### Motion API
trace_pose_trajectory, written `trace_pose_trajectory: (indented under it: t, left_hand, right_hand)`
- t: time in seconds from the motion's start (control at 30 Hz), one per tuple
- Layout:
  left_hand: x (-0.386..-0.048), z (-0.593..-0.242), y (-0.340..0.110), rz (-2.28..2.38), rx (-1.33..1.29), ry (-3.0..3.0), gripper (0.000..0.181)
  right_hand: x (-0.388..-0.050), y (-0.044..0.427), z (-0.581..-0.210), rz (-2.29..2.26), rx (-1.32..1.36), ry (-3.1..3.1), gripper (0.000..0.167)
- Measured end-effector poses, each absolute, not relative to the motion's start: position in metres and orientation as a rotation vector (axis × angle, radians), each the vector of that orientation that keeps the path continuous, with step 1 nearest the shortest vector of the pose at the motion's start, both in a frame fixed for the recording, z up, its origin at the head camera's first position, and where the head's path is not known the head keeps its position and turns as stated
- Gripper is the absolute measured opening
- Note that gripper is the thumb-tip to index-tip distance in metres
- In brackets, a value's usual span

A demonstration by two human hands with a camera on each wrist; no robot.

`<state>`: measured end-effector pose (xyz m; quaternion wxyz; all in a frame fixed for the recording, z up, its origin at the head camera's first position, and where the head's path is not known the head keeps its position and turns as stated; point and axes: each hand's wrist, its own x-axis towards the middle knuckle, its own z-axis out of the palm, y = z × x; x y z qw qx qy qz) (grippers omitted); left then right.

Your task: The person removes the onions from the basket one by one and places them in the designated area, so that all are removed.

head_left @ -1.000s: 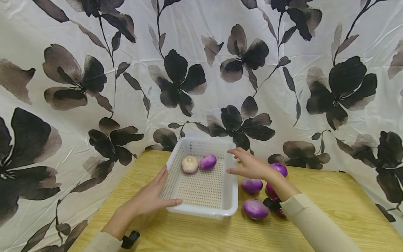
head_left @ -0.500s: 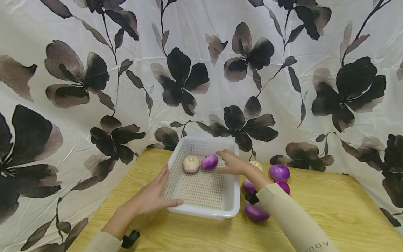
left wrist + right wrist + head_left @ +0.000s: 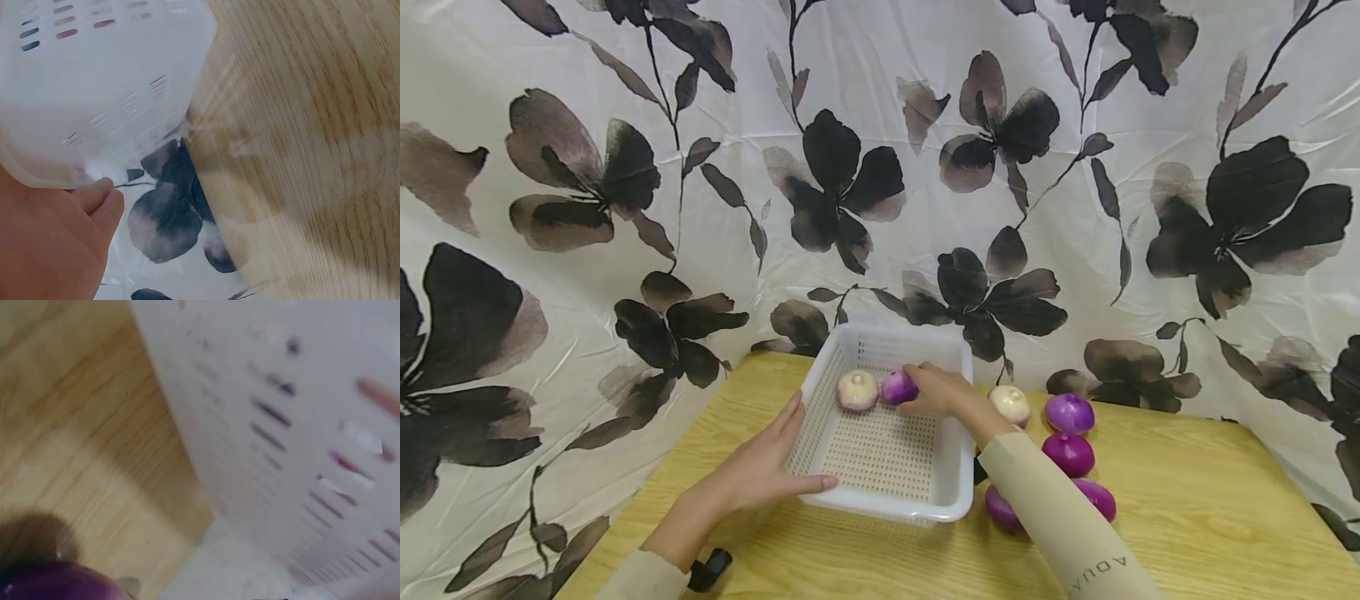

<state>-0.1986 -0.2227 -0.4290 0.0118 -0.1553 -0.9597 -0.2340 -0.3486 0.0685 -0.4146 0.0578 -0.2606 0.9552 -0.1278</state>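
A white perforated plastic basket [image 3: 880, 502] stands on the table and holds two onions. The pale-topped onion [image 3: 857, 391] sits on the left of its floor. Beside it, the purple onion [image 3: 897, 387] is gripped by my right hand [image 3: 938, 390], which reaches over the basket's right wall. Fingers and thumb are on that onion's right side, and part of it is hidden. My left hand [image 3: 760, 467] rests against the basket's left side, fingers fairly straight along the outer wall, thumb at the near rim. In the left wrist view, two fingertips [image 3: 107, 215] touch the rim.
Right of the basket lie several more onions: a pale-topped onion [image 3: 1009, 405], a purple onion [image 3: 1070, 413], a magenta onion [image 3: 1068, 455], and others partly behind the right sleeve [image 3: 1060, 517]. A flowered cloth [image 3: 865, 208] hangs behind the wooden table [image 3: 1187, 483].
My right hand has moved left from above the basket's right rim, down to the purple onion inside, and now grips it. The left hand stays at the basket's side.
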Motion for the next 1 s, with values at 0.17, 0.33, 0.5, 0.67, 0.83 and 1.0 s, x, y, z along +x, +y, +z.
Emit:
trace_pose_trajectory:
  t: [0.17,0.33,0.5,0.67,0.83,1.0]
  left_hand:
    - [-0.198,-0.426,-0.221,-0.708,-0.493,-3.000,0.133]
    - [-0.196,-0.424,-0.220,-0.698,-0.495,-3.001,0.133]
    - [-0.194,-0.422,-0.219,-0.718,-0.500,-2.996,0.132]
    - [-0.193,-0.423,-0.219,-0.716,-0.508,-2.997,0.132]
    - [-0.193,-0.426,-0.221,-0.700,-0.508,-2.999,0.133]
    - [-0.189,-0.427,-0.225,-0.705,-0.503,-3.003,0.132]
  right_hand:
    - [-0.348,0.070,-0.415,-0.366,-0.784,2.898,0.070]
    - [-0.346,0.070,-0.414,-0.368,-0.853,2.872,0.058]
    - [-0.344,0.071,-0.414,-0.436,-1.011,2.815,0.052]
    - [-0.343,0.075,-0.414,-0.510,-1.130,2.774,0.052]
    - [-0.339,0.079,-0.411,-0.652,-1.228,2.747,0.054]
    - [-0.326,0.083,-0.404,-0.781,-1.313,2.702,0.055]
